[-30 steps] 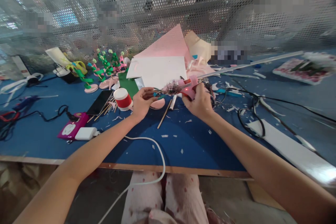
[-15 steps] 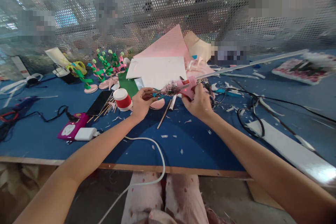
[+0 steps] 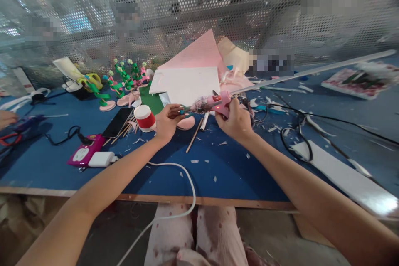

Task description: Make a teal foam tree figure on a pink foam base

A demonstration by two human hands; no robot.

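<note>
My right hand (image 3: 236, 121) is wrapped round the handle of a pink hot glue gun (image 3: 220, 100), whose small red light shows. From the back of the gun a long clear glue stick (image 3: 311, 72) runs out to the right. The gun's nozzle end, coated in messy residue, points left at my left hand (image 3: 166, 124). That hand pinches a small teal-green strip (image 3: 184, 111), its exact shape unclear, close to the nozzle; I cannot tell if they touch. Below lies a round pink disc (image 3: 186, 122), partly covered by my left fingers.
A red-and-white tub (image 3: 145, 118) stands left of my left hand. Farther left are a black phone (image 3: 117, 121), a purple power bank (image 3: 85, 151) and several green spiral plant figures (image 3: 102, 95). Another person's hand (image 3: 8, 119) shows at the left edge. Cables and scraps lie right.
Another person's hand has come into view at the left edge. The glue stick's far end has swung a little up and right; my hands have barely moved.
</note>
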